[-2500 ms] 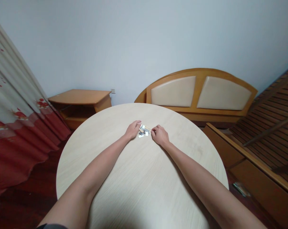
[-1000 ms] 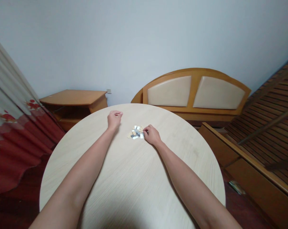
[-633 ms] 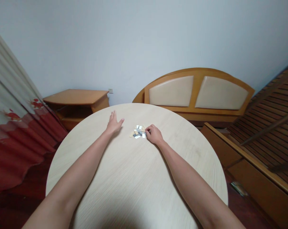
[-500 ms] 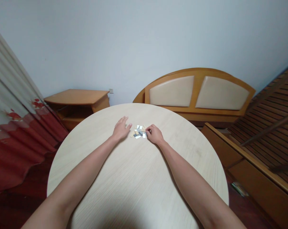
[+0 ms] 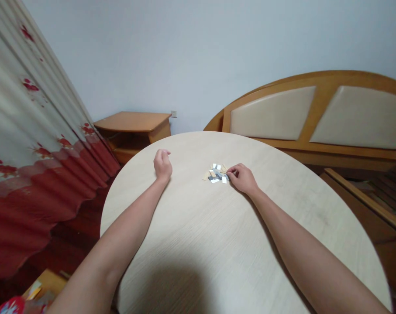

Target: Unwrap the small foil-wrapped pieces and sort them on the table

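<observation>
A small heap of flat rectangular pieces point(image 5: 212, 173), white, tan and dark grey, lies overlapping on the pale round table point(image 5: 191, 226). My right hand point(image 5: 242, 178) is at the heap's right edge, thumb and forefinger pinched on a thin dark piece point(image 5: 224, 172) that reaches over the heap. My left hand point(image 5: 163, 165) rests well left of the heap with its fingers curled into a loose fist, and nothing shows in it. The palm side of this hand is partly hidden.
A wooden cabinet point(image 5: 135, 121) stands behind the table at left, beside a red and white curtain point(image 5: 50, 144). Behind at right leans a padded headboard point(image 5: 270, 114). Below the left forearm, a yellowish surface point(image 5: 47, 281) holds a red item point(image 5: 12, 305).
The view has turned left, so the table appears further right. My left hand has drawn away from the heap and curled its spread fingers. My right hand stays pinched at the heap.
</observation>
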A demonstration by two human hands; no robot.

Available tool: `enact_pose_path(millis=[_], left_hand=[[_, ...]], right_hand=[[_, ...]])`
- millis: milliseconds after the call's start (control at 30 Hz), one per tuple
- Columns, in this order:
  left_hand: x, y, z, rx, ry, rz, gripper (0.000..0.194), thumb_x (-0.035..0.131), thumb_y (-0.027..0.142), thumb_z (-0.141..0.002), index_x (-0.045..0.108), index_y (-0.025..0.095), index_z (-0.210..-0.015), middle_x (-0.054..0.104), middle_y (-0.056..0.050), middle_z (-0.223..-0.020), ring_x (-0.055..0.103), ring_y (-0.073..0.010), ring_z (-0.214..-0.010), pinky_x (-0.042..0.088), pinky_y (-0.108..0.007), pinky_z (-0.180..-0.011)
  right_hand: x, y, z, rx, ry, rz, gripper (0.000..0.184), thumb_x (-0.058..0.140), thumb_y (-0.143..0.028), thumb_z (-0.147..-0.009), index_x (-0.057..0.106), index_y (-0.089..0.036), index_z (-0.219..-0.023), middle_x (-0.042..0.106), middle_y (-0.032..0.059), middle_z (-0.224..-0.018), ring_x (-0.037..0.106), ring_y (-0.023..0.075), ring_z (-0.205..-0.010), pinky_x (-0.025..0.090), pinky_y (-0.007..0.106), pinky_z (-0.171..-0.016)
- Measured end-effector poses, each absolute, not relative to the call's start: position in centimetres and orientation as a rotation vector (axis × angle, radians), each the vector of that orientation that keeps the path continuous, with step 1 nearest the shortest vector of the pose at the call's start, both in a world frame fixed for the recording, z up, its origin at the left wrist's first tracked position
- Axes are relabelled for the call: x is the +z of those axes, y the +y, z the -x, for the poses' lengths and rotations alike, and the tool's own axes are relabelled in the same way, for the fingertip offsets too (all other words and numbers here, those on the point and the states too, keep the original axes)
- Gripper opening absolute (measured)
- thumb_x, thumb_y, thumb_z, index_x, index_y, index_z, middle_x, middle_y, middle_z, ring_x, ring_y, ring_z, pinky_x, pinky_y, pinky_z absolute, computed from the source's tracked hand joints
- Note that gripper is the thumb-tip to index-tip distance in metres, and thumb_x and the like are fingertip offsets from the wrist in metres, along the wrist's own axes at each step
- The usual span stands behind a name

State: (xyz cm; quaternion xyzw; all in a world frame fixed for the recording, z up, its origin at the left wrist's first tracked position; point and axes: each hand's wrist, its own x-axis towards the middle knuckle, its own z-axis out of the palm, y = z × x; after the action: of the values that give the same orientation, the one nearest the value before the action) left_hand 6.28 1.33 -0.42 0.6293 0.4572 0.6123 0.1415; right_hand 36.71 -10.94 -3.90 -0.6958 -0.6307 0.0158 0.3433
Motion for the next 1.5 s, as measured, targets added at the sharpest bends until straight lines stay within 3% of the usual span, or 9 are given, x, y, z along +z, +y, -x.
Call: enact_pose_path(millis=[600,867,967,1167,1367,1500], left_hand=[[-0.3,1.4,-6.7,1.777,1.331,-1.805,0.030,0.035,0.022,-0.098,0.053,0.022,-0.073,0.062,-0.003,-0.078,0.060,-0.0185,-0.081,0.046,-0.030,-0.078],[-0.7,-2.5,-11.2,1.093,1.075,-2.212,0.021,0.052,0.026,-0.093,0.072,0.018,-0.090,0.073,-0.006,-0.098,0.065,-0.0200,-0.088,0.052,-0.035,-0.087],[-1.1,-4.1,-12.4,0.895,0.863,-2.437,0.023,0.054,0.029,-0.094,0.073,0.020,-0.104,0.073,-0.007,-0.111,0.064,-0.0222,-0.106,0.050,-0.037,-0.101],[-2.1,-4.8,-13.0,0.662,0.661,-2.689,0.049,0.057,0.034,-0.093,0.059,0.021,-0.140,0.051,-0.012,-0.154,0.046,-0.0290,-0.142,0.037,-0.047,-0.119],[-2.0,-5.2,-13.8,0.492,0.704,-2.710,0.064,0.050,0.049,-0.097,0.041,0.024,-0.156,0.029,-0.011,-0.167,0.020,-0.0318,-0.157,0.022,-0.056,-0.125],[-2.1,-5.5,-14.6,0.418,0.760,-2.691,0.077,0.052,0.058,-0.094,0.031,0.024,-0.161,0.021,-0.011,-0.170,0.014,-0.0298,-0.158,0.017,-0.052,-0.127]], right_hand=[[-3.6,-11.2,-36.7,0.029,-1.609,1.826,0.022,0.058,-0.021,-0.084,0.077,-0.015,-0.092,0.069,0.0080,-0.092,0.060,0.0168,-0.075,0.050,0.031,-0.079],[-3.1,-11.3,-36.5,0.045,-1.681,1.871,0.019,0.059,-0.020,-0.087,0.077,-0.014,-0.089,0.068,0.0097,-0.093,0.061,0.0192,-0.082,0.048,0.031,-0.081],[-3.2,-11.2,-36.6,0.067,-1.667,1.854,0.017,0.060,-0.021,-0.087,0.076,-0.014,-0.088,0.067,0.0091,-0.094,0.060,0.0180,-0.080,0.048,0.030,-0.079],[-3.5,-11.2,-36.8,0.076,-1.679,1.798,0.012,0.061,-0.019,-0.086,0.072,-0.016,-0.087,0.068,0.0073,-0.092,0.060,0.0177,-0.081,0.047,0.029,-0.079],[-3.2,-11.2,-36.2,0.041,-1.723,1.850,0.014,0.058,-0.019,-0.089,0.071,-0.016,-0.092,0.069,0.0078,-0.096,0.060,0.0183,-0.084,0.045,0.029,-0.079],[-2.8,-11.1,-34.7,-0.007,-1.749,1.912,0.015,0.055,-0.018,-0.091,0.069,-0.017,-0.095,0.068,0.0079,-0.100,0.060,0.0192,-0.088,0.043,0.029,-0.078]])
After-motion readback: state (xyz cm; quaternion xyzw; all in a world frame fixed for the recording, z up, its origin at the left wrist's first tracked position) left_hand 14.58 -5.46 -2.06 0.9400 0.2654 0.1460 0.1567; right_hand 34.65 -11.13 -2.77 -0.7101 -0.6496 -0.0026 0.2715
